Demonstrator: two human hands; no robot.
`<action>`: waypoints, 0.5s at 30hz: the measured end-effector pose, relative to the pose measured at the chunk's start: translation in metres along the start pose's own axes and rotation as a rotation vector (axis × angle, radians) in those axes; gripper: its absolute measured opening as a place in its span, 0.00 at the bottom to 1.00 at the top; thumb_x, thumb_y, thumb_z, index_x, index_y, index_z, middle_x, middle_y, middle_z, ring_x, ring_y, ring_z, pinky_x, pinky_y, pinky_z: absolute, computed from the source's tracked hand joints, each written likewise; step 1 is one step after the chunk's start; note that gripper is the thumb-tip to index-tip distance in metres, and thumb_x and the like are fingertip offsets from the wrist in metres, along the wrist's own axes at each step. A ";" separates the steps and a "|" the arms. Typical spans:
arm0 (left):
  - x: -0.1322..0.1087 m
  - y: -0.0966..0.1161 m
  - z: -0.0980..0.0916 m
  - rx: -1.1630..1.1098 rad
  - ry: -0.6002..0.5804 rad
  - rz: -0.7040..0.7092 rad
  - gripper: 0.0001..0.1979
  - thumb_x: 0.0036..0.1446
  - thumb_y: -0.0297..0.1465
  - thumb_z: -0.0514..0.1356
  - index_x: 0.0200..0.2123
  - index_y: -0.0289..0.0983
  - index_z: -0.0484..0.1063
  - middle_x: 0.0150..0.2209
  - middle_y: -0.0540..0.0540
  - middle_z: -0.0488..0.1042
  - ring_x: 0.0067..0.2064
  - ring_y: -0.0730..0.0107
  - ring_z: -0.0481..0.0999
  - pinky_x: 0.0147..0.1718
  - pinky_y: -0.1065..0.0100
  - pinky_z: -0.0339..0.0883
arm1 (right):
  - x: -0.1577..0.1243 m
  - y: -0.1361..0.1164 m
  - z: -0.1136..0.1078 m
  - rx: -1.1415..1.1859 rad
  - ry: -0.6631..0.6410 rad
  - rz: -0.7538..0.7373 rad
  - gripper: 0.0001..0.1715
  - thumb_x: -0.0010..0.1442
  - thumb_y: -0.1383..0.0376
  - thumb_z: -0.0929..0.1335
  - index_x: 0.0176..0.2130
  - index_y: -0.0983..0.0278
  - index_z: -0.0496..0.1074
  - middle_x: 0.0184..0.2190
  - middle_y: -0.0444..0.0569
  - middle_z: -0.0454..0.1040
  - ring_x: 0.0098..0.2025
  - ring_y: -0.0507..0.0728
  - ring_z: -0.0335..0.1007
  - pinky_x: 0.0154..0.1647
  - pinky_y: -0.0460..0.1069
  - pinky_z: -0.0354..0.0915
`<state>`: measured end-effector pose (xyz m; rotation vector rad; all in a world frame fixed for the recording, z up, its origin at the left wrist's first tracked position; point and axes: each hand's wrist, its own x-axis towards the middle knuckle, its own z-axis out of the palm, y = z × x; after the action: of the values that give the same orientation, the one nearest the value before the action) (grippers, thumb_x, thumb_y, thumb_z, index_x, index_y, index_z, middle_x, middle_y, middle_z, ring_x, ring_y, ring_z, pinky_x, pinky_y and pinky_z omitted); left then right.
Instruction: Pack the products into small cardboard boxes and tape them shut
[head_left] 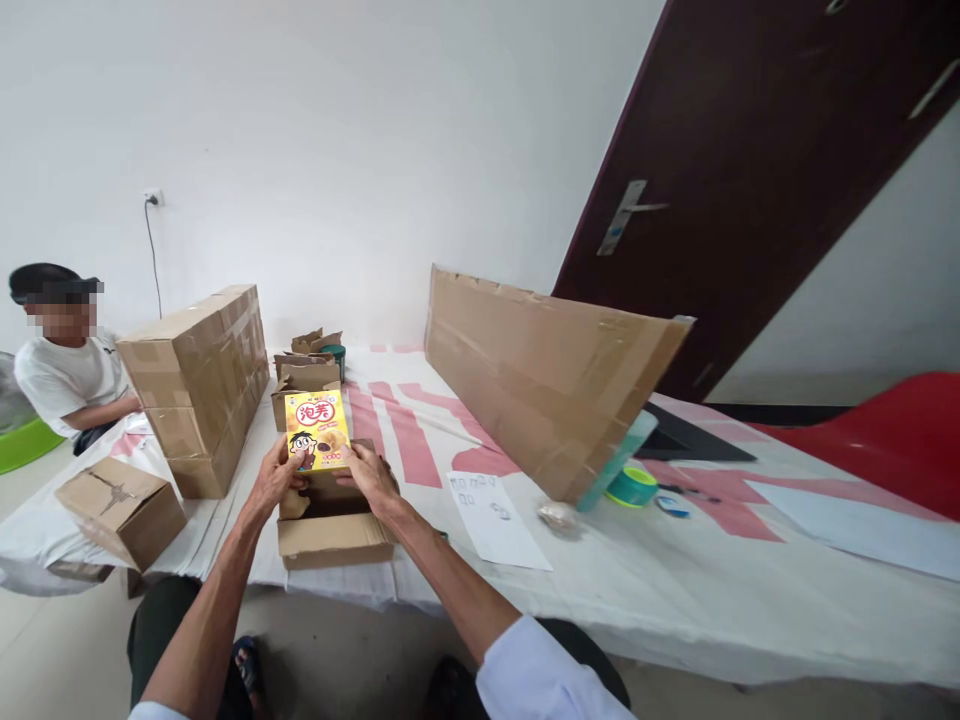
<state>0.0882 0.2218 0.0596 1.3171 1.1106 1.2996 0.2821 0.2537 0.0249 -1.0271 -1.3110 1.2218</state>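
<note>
Left grip (276,478) and right grip (373,478) clasp a yellow, red-lettered snack box (318,430) above an open carton (334,535).

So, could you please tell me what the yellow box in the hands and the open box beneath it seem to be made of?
The yellow box looks like thin printed paperboard, probably slightly glossy: bright colour print, flat crisp face. The open box looks like plain brown corrugated cardboard, matte: raw kraft colour, folded flaps.

Makeshift packing room in a plain interior, cloth-covered table (675,600) stacked with sealed cartons (199,385), open small boxes (307,375), tape roll (632,487), bare white wall, dark door (750,170), seated co-worker (67,370).
</note>
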 end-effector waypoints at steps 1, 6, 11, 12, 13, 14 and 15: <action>0.001 -0.004 -0.001 0.001 0.001 -0.009 0.44 0.45 0.56 0.76 0.59 0.36 0.75 0.46 0.39 0.84 0.35 0.64 0.80 0.25 0.72 0.72 | 0.000 0.003 0.001 0.007 0.013 0.053 0.30 0.59 0.38 0.70 0.45 0.57 0.79 0.37 0.53 0.84 0.35 0.65 0.84 0.34 0.57 0.80; 0.003 -0.014 -0.003 0.036 0.022 -0.012 0.42 0.46 0.53 0.76 0.59 0.36 0.75 0.43 0.39 0.84 0.35 0.62 0.81 0.23 0.73 0.72 | 0.002 0.013 0.003 0.005 0.049 0.122 0.28 0.55 0.39 0.71 0.42 0.56 0.78 0.37 0.55 0.85 0.37 0.68 0.85 0.35 0.60 0.80; 0.006 -0.014 -0.004 0.080 0.037 -0.022 0.41 0.47 0.51 0.76 0.59 0.36 0.76 0.44 0.39 0.84 0.36 0.61 0.81 0.24 0.71 0.74 | 0.002 0.013 0.004 0.005 0.061 0.107 0.24 0.57 0.41 0.71 0.40 0.55 0.78 0.37 0.53 0.85 0.37 0.66 0.85 0.36 0.58 0.80; 0.006 -0.013 -0.004 0.080 0.036 -0.023 0.40 0.47 0.51 0.76 0.59 0.36 0.76 0.44 0.40 0.84 0.36 0.61 0.81 0.24 0.71 0.74 | 0.001 0.012 0.004 0.004 0.065 0.109 0.22 0.58 0.42 0.71 0.40 0.55 0.78 0.37 0.53 0.85 0.36 0.66 0.85 0.36 0.58 0.80; 0.006 -0.013 -0.004 0.079 0.034 -0.024 0.40 0.47 0.51 0.76 0.59 0.36 0.76 0.44 0.40 0.84 0.35 0.62 0.81 0.24 0.71 0.74 | 0.001 0.011 0.004 0.000 0.070 0.112 0.21 0.58 0.43 0.71 0.40 0.56 0.78 0.37 0.52 0.85 0.36 0.66 0.85 0.37 0.57 0.80; 0.007 -0.013 -0.004 0.077 0.032 -0.026 0.40 0.47 0.51 0.76 0.59 0.36 0.76 0.43 0.40 0.84 0.34 0.62 0.81 0.24 0.70 0.74 | 0.001 0.010 0.004 -0.009 0.075 0.112 0.20 0.60 0.44 0.71 0.40 0.56 0.79 0.36 0.52 0.85 0.36 0.66 0.85 0.37 0.57 0.80; 0.007 -0.012 -0.005 0.075 0.029 -0.028 0.40 0.47 0.51 0.76 0.59 0.35 0.76 0.43 0.39 0.84 0.32 0.63 0.80 0.23 0.70 0.74 | 0.001 0.008 0.004 -0.022 0.078 0.108 0.20 0.61 0.45 0.71 0.41 0.56 0.79 0.36 0.52 0.85 0.37 0.66 0.85 0.36 0.57 0.80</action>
<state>0.0840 0.2303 0.0486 1.3369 1.2033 1.2710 0.2776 0.2550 0.0168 -1.1628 -1.2246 1.2379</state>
